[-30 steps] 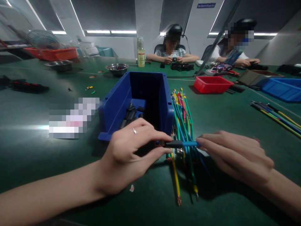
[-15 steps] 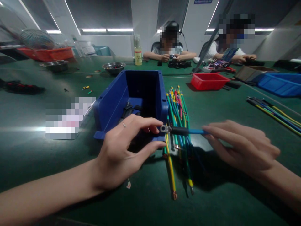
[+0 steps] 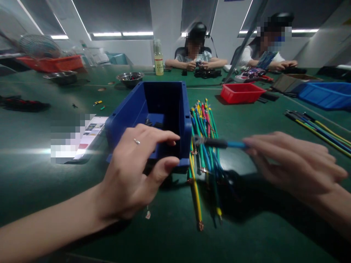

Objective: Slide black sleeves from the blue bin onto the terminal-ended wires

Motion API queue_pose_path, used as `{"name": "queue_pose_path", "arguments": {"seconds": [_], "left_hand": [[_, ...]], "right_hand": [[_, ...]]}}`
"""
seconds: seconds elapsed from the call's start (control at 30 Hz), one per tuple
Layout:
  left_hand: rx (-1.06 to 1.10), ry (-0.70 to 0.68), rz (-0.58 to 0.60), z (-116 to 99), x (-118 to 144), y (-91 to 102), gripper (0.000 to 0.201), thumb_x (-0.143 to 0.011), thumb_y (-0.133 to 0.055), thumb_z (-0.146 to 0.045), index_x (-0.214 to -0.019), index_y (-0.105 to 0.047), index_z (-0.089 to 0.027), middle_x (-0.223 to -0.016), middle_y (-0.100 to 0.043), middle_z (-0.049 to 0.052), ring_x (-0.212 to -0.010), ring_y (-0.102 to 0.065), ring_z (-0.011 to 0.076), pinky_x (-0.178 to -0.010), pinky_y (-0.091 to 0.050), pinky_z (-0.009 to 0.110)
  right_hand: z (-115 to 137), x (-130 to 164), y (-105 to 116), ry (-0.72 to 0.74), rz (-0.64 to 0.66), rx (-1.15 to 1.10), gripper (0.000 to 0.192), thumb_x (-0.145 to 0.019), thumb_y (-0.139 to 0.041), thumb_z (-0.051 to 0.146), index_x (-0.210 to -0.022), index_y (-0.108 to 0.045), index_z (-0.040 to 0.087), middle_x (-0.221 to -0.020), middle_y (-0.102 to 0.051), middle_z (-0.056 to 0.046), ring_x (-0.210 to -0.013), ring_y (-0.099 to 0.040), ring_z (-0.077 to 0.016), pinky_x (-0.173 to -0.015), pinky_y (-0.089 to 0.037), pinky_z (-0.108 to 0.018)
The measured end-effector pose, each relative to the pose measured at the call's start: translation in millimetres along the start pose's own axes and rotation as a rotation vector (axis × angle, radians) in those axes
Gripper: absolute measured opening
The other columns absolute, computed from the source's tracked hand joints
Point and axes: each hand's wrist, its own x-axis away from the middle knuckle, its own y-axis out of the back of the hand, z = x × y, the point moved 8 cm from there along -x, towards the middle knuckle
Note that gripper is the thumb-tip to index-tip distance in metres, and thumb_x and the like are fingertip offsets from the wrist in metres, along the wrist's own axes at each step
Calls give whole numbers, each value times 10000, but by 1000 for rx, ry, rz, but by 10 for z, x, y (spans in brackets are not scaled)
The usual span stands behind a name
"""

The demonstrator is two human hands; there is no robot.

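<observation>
The right hand (image 3: 290, 164) pinches a blue wire (image 3: 219, 143) by its end, lug pointing left — hold it level and steady. The left hand (image 3: 134, 168) hovers half-curled, empty, at the blue bin (image 3: 131, 113). The wire bundle (image 3: 204, 146) on the desk (image 3: 41, 182) crowds below — could snag.

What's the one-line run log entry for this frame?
left hand: open, over blue plastic bin | right hand: pinching blue wire with black sleeve | coloured wire bundle: on green table
</observation>
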Motion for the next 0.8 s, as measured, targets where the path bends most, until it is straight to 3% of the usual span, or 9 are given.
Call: {"name": "queue_pose_path", "arguments": {"seconds": [0.07, 0.13, 0.23, 0.33, 0.43, 0.53, 0.67, 0.73, 0.8], "left_hand": [[-152, -12, 40, 35, -28, -12, 324, -1039, -403, -420, -1143, -602, -186, -1048, -682, 82, -978, -603, 243, -836, -417, 389], [-263, -16, 148, 83, -38, -115, 385, -1027, -400, -475, -1068, -630, -168, -1008, -693, 98, -914, -624, 265, -766, -428, 390], [-350, -28, 346, 135, 3, -321, 567, -1025, -271, -578, -859, -638, -178, -804, -685, 86, -695, -625, 257, -598, -409, 361], [-336, -18, 495, 160, 58, -436, 600, -1034, -205, -576, -796, -612, -205, -719, -668, 54, -613, -621, 236, -544, -400, 338], [-318, 17, 572, 178, 81, -467, 604, -1033, -194, -582, -826, -625, -214, -740, -682, 47, -621, -635, 235, -543, -426, 339], [-366, 21, 526, 176, 60, -447, 630, -1025, -193, -593, -874, -662, -201, -886, -717, 98, -792, -674, 285, -631, -513, 394], [-452, -1, 403, 161, 48, -406, 654, -1013, -230, -601, -1019, -691, -137, -1245, -664, 210, -1110, -637, 384, -825, -561, 519], [-446, 4, 427, 169, 63, -427, 682, -1013, -204, -609, -1065, -682, -126, -1232, -676, 215, -1096, -653, 386, -810, -571, 523], [-413, 39, 492, 194, 79, -458, 705, -1012, -154, -620, -1031, -677, -149, -1089, -725, 176, -980, -690, 363, -742, -577, 513]], "right_hand": [[-309, -22, 42, -136, -79, 172, 220, -860, -714, 166, -1072, -676, 208, -825, -740, -52, -627, -677, -107, -513, -480, -173], [-740, 41, 14, -438, -54, 169, 300, -870, -697, 212, -1162, -639, 169, -835, -728, -72, -579, -678, -110, -470, -462, -156], [-1145, 240, -188, -765, 124, -68, 511, -827, -702, 239, -1299, -544, 125, -844, -719, -91, -510, -660, -126, -417, -447, -166], [-1222, 417, -367, -911, 320, -160, 517, -849, -630, 288, -1330, -503, 146, -958, -715, -118, -628, -691, -184, -490, -527, -263], [-1152, 467, -478, -795, 529, 72, 407, -892, -532, 352, -1246, -574, 155, -1044, -694, -134, -896, -678, -282, -752, -572, -435], [-1088, 518, -595, -634, 667, 191, 452, -903, -480, 398, -1242, -616, 131, -1153, -644, -175, -1088, -585, -357, -928, -499, -527], [-1053, 604, -661, -584, 777, 197, 487, -943, -397, 420, -1318, -576, 166, -1181, -603, -163, -1043, -595, -309, -894, -507, -464], [-1035, 617, -658, -614, 824, 213, 465, -949, -386, 401, -1325, -560, 190, -1188, -601, -145, -992, -618, -281, -833, -514, -420], [-1007, 597, -653, -645, 854, 230, 445, -950, -383, 363, -1328, -551, 198, -1173, -615, -129, -932, -634, -259, -777, -504, -386]]}}
